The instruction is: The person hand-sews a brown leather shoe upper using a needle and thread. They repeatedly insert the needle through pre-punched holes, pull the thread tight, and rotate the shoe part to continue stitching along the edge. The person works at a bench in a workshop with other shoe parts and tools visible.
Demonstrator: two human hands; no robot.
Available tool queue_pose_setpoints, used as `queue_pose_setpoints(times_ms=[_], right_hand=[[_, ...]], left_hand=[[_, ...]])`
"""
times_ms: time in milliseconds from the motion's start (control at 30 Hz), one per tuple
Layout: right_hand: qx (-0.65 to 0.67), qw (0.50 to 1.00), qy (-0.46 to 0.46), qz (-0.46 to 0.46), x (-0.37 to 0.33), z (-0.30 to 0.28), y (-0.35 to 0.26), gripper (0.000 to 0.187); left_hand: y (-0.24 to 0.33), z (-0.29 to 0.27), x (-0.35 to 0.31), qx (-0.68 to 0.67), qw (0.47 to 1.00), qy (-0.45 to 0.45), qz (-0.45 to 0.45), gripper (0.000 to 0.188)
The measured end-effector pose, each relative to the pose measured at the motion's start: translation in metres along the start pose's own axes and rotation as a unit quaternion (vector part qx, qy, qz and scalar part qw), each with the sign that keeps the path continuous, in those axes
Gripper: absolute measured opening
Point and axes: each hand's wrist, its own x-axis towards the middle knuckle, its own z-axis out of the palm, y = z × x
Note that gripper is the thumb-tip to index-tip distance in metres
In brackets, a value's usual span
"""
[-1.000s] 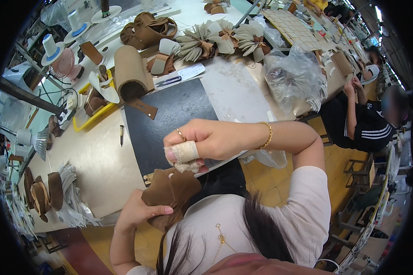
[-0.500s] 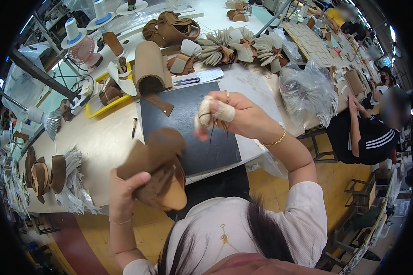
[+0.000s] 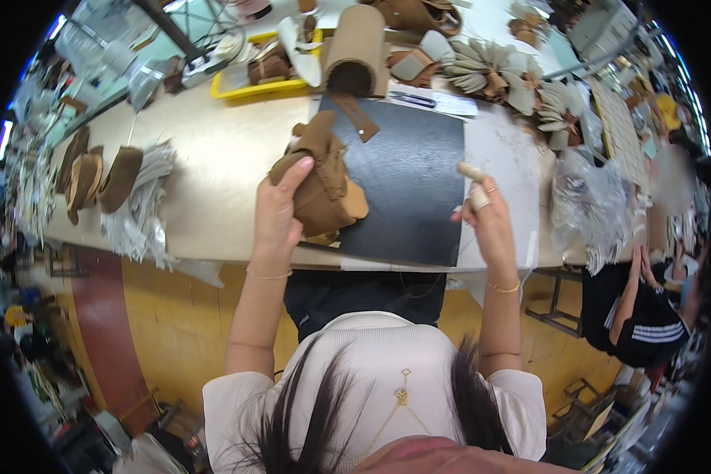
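Note:
My left hand (image 3: 280,201) grips a folded brown leather piece (image 3: 316,186), which looks like a shoe upper, with the thumb on top. A lighter tan part shows at its lower right. The piece is over the left edge of a dark work mat (image 3: 407,186). Above the mat's right edge is my right hand (image 3: 488,217), with pale wraps on its fingers. One wrapped finger points up and left while the others curl in; anything pinched there is too small to make out. A faint thread (image 3: 407,291) loops below the table edge between my hands.
Behind the mat stand a brown cylinder (image 3: 355,47) and a yellow tray (image 3: 265,88) with leather pieces. Bundled pieces (image 3: 482,67) and a clear plastic bag (image 3: 584,193) lie right. Brown pieces (image 3: 122,178) and pale strips lie left. Another person (image 3: 636,316) sits at the right.
The view has shifted, with more of the left table showing. My right hand has moved right, away from the leather piece. My left hand has carried the piece forward over the mat's edge.

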Motion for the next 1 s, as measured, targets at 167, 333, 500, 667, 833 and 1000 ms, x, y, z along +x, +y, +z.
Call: queue_pose_setpoints(times_ms=[167, 333, 500, 667, 833, 1000], right_hand=[[-0.098, 0.988, -0.058, -0.106, -0.004, 0.071, -0.001, 0.03], [-0.166, 0.966, -0.044, -0.192, -0.003, 0.105, -0.019, 0.021], [-0.227, 0.939, -0.006, -0.259, -0.003, 0.11, -0.026, 0.02], [-0.251, 0.932, -0.016, -0.263, -0.005, 0.107, -0.027, 0.02], [-0.251, 0.932, -0.014, -0.26, -0.006, 0.107, -0.026, 0.019], [-0.23, 0.937, 0.015, -0.261, -0.005, 0.11, -0.021, 0.017]], left_hand=[[-0.001, 0.001, -0.012, 0.016, 1.0, -0.005, 0.002, 0.03], [-0.004, 0.007, -0.019, 0.0, 1.0, -0.011, -0.013, 0.027], [-0.009, 0.011, -0.02, -0.002, 1.0, -0.026, -0.016, 0.025], [-0.012, 0.013, -0.019, -0.001, 0.999, -0.031, -0.013, 0.022], [-0.016, 0.014, -0.02, 0.004, 1.0, -0.023, -0.004, 0.022], [-0.023, 0.015, -0.022, 0.045, 0.998, -0.046, 0.018, 0.02]])
